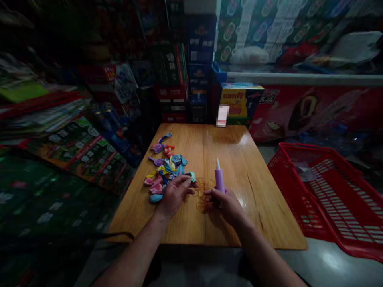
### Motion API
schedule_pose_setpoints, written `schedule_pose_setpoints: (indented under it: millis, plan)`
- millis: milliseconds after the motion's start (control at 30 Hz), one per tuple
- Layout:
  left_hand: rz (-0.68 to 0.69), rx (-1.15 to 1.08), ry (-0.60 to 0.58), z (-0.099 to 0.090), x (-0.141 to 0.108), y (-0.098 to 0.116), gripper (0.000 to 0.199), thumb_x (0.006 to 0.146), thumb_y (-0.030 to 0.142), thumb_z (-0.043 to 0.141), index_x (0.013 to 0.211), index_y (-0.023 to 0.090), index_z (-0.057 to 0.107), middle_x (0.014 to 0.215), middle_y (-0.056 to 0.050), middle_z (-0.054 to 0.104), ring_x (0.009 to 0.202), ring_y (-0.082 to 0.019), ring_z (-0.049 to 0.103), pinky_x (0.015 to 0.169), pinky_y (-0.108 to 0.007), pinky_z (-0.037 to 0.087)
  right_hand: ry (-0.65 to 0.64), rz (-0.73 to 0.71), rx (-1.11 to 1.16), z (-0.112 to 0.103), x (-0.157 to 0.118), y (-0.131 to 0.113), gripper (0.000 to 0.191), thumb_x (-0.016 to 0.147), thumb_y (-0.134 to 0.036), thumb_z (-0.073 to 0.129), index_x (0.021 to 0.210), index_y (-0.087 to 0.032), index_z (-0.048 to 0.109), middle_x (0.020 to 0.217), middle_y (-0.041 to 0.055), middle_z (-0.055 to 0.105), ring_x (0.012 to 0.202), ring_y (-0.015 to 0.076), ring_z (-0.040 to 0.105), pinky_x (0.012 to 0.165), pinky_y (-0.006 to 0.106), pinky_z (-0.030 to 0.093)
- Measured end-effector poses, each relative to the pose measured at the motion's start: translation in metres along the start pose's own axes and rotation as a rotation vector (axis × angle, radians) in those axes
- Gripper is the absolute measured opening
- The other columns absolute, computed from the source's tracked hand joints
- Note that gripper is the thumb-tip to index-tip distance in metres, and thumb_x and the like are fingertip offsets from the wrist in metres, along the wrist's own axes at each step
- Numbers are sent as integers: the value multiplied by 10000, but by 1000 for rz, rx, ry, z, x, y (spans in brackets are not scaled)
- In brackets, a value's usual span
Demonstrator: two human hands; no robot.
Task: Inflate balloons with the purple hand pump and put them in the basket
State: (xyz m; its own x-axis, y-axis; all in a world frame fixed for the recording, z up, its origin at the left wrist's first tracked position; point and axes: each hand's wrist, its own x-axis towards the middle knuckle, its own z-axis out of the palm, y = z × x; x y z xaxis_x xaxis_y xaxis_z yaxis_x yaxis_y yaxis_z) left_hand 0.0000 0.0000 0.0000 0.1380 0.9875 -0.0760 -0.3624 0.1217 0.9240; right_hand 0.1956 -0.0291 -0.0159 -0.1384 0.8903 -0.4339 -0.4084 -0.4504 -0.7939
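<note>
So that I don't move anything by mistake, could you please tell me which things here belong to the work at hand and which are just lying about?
Part of the work:
the right hand holding a purple balloon pump
the left hand on deflated balloons
rubber bands

Just lying about:
red plastic basket
yellow box
stacked cartons

The right grip [226, 204] holds an upright lilac plastic hand pump [220, 180], while the left grip [174, 195] rests against a heap of deflated multicoloured rubber balloons [167, 171]. Thin tan rubber bands [203, 194] lie between both grips on the honey-coloured wooden tabletop [239, 215].
</note>
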Motion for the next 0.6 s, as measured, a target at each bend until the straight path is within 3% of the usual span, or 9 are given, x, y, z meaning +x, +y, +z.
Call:
schedule_pose_setpoints:
  millis: [133, 267, 433, 500, 600]
  plan:
    - [-151, 131, -228, 17, -4, -12, 282, 875, 409, 644, 838, 135, 695, 773, -71, 687, 669, -156, 636, 625, -272, 510, -83, -3, 109, 8, 22, -6, 305, 755, -419, 764, 729, -151, 622, 640, 23, 621, 550, 132, 556, 508, 254, 452]
    - [-238, 278, -222, 23, -7, -25, 254, 810, 380, 717, 786, 139, 640, 702, -45, 666, 565, -113, 570, 516, -215, 424, -28, -76, 89, 6, 33, -9, 300, 696, -304, 812, 646, -161, 554, 557, -36, 510, 489, 84, 436, 462, 224, 318]
    - [-281, 260, -172, 20, -7, -34, 325, 746, 330, 760, 979, 169, 601, 730, -22, 666, 601, -145, 629, 509, -216, 415, -10, -156, 100, 3, 31, -11, 245, 623, -166, 787, 685, -167, 549, 604, -42, 518, 537, 90, 446, 517, 231, 330]
    - [-350, 276, -211, 19, -8, -34, 332, 744, 330, 745, 995, 163, 606, 716, -34, 674, 575, -154, 627, 508, -232, 419, 13, -187, 105, 2, 30, -10, 234, 623, -138, 757, 673, -173, 531, 586, -57, 485, 530, 82, 423, 520, 228, 323]
    - [-438, 289, -328, 21, -13, -32, 227, 763, 325, 695, 872, 132, 647, 760, -82, 692, 590, -145, 613, 543, -248, 423, 19, -174, 75, 1, 28, -10, 228, 632, -146, 740, 652, -178, 515, 560, -66, 458, 509, 77, 399, 502, 228, 303]
